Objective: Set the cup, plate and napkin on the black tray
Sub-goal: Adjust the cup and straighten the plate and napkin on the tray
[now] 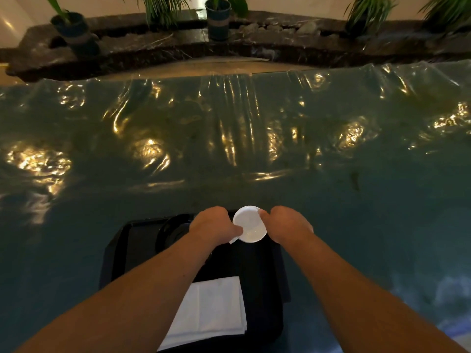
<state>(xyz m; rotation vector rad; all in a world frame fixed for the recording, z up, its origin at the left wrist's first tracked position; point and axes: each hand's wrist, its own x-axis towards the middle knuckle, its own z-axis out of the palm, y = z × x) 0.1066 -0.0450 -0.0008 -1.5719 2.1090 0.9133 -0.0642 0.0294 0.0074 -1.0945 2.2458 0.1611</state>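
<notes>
1. Black tray (257, 263): lies low in the centre of the frame on a table (356, 200) covered with wrinkled clear plastic film that shows bright reflections.
2. Cup (250, 224): white, seen from above, at the far right part of the tray, just below the middle of the frame. Whether its base touches the tray cannot be told.
3. Left hand (212, 226): curled against the left side of the cup, the thumb tip lying on the rim. The other fingers are folded under the hand and hidden, so how far they are closed cannot be told.
4. Right hand (288, 224): set against the right side of the cup, one fingertip touching the rim at its upper right. The remaining fingers curl downward out of sight.
5. Plate (175, 230): black and glossy, in the far left part of the tray, partly covered by the left hand and forearm.
6. Napkin (216, 307): white, folded flat, on the near part of the tray in the lower centre of the frame; the left forearm overlaps its left edge.
7. Background: a dark stone ledge (153, 44) crosses the top of the frame and carries potted plants (218, 19).
</notes>
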